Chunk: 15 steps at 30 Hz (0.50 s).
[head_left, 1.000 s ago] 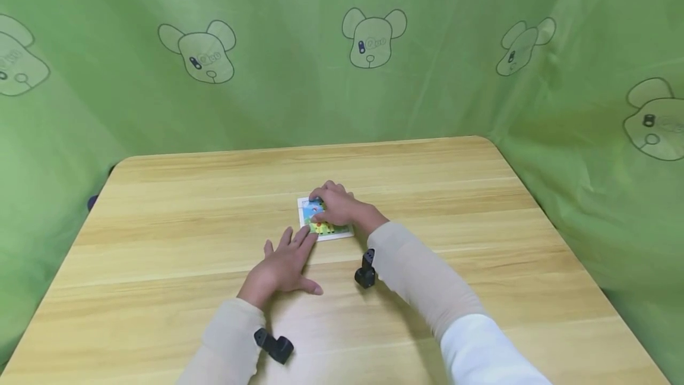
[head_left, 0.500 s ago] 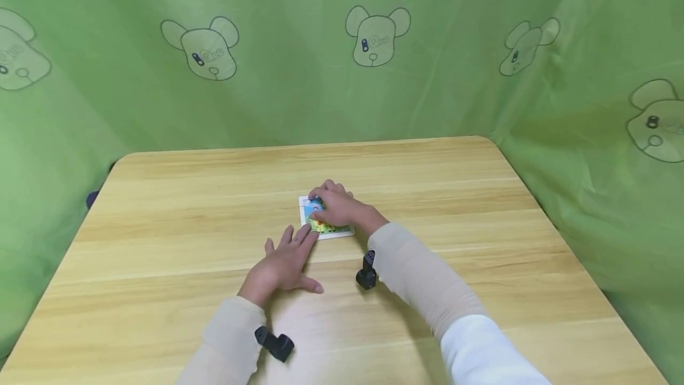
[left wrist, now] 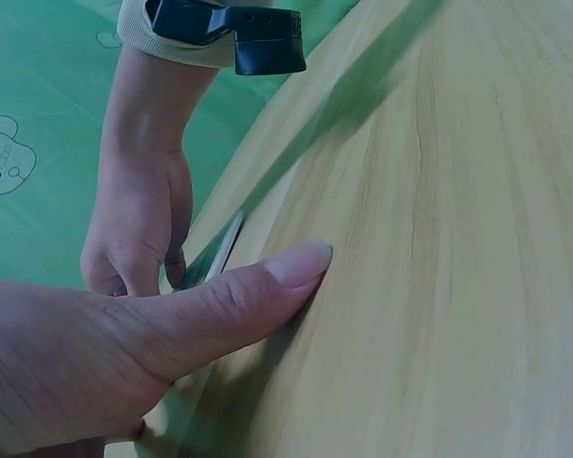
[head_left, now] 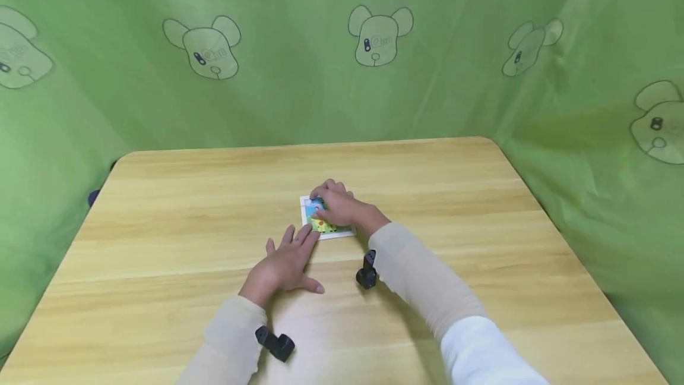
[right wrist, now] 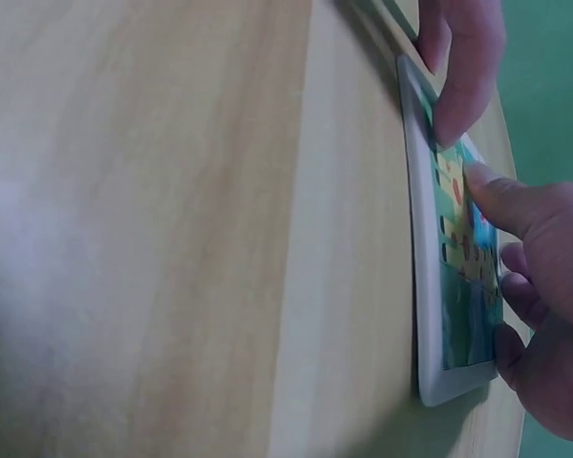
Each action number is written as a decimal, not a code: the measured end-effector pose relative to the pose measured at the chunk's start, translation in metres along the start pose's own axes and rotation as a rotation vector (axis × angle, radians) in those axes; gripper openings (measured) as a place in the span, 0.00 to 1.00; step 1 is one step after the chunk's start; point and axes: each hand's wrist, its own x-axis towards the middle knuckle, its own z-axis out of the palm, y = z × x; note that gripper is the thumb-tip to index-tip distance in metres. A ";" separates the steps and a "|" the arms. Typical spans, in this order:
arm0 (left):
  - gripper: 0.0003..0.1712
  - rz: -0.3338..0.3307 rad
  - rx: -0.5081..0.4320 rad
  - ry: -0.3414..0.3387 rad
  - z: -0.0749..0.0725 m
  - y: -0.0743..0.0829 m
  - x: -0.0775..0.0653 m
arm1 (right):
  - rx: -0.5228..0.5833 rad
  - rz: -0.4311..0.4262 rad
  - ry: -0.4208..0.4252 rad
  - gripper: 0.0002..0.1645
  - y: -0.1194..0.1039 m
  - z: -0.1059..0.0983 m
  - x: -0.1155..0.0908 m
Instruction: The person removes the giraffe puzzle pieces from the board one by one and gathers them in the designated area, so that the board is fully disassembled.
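Note:
A small picture puzzle [head_left: 331, 229] in a white frame lies flat on the table, showing yellow giraffe-like figures on green and blue. My right hand [head_left: 339, 204] reaches over it from the right with bent fingers. In the right wrist view, the right thumb [right wrist: 497, 196] touches the picture [right wrist: 456, 253] and the other fingers bend down at its far side. Part of the picture is hidden under this hand. My left hand [head_left: 285, 263] lies with spread, straight fingers, its fingertips touching the puzzle's near left corner. The left thumb [left wrist: 267, 286] points away from the puzzle.
The light wood table [head_left: 176, 218] stretches around both hands. Green curtains [head_left: 288, 100] with bear-head prints stand behind and beside it. Black camera mounts [head_left: 275, 344] are strapped on both wrists.
The hands and the puzzle keep nearly the same places. Only a slight shift of the head view shows.

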 end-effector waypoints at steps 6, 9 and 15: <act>0.67 0.003 -0.002 0.000 -0.001 0.000 -0.001 | 0.021 0.005 -0.009 0.18 0.001 0.001 0.003; 0.67 -0.004 -0.003 0.006 -0.003 -0.001 -0.001 | 0.019 -0.017 0.009 0.20 0.003 0.001 0.004; 0.67 0.004 -0.006 0.007 -0.003 0.000 -0.002 | -0.032 -0.062 0.047 0.28 0.009 0.006 0.005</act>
